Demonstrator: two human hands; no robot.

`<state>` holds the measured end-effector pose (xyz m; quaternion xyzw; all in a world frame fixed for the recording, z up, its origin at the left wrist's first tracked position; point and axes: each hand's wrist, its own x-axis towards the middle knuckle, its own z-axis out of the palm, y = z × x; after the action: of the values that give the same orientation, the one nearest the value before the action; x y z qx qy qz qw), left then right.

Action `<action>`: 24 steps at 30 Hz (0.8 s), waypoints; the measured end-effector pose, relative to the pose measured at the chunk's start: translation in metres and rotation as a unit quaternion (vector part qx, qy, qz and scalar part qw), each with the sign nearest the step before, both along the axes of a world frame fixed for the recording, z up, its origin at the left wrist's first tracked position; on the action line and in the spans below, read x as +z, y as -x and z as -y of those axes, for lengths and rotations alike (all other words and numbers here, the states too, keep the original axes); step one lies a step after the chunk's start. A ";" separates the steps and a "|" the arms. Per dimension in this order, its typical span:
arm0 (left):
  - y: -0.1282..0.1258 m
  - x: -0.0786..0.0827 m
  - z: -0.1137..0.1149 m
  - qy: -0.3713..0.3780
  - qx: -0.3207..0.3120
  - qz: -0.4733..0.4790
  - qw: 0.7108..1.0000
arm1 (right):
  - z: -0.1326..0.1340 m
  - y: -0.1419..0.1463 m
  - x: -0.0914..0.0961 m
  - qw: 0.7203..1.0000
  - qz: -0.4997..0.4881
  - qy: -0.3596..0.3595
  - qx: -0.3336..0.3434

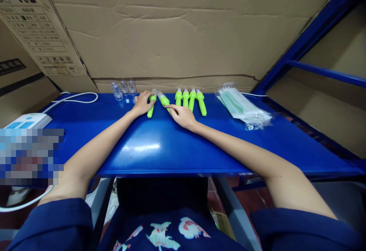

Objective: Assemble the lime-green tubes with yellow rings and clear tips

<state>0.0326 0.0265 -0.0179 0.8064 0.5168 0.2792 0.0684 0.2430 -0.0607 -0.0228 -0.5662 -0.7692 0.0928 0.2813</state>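
Toward the back of the blue table lie lime-green sticks with clear tops. My left hand (pixel 142 104) is closed on one green stick (pixel 150 111), its thumb and fingertips at the upper part. Just right of it, a second green stick (pixel 164 100) lies tilted, its clear end toward the back left. My right hand (pixel 183 117) has its fingers closed on the lower part of this stick and hides that end. Beyond the right hand, several more green sticks (pixel 201 103) lie side by side, some partly covered by the hand.
Clear plastic caps (pixel 124 88) stand at the back left. A plastic packet of face masks (pixel 243 108) lies on the right. On the left are a white power strip (pixel 30 120) and its cable. Cardboard (pixel 183 41) walls the back; a blue frame (pixel 320 34) rises right.
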 end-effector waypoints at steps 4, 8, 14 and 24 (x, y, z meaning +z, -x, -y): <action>-0.001 -0.002 0.001 -0.007 -0.006 0.001 1.000 | 0.001 0.000 0.000 1.000 0.025 -0.005 0.011; -0.002 -0.003 0.001 -0.004 -0.003 0.006 1.000 | 0.000 -0.001 -0.004 0.996 0.039 -0.028 0.075; -0.004 -0.005 0.003 0.002 -0.014 0.026 1.000 | 0.000 -0.001 -0.006 0.986 0.066 -0.073 0.133; -0.005 -0.005 0.004 0.004 -0.018 0.034 0.999 | -0.002 0.000 -0.010 0.982 0.077 -0.096 0.145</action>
<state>0.0376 0.0221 -0.0234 0.8053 0.5006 0.3035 0.0943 0.2434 -0.0590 -0.0328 -0.4245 -0.8679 0.0147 0.2575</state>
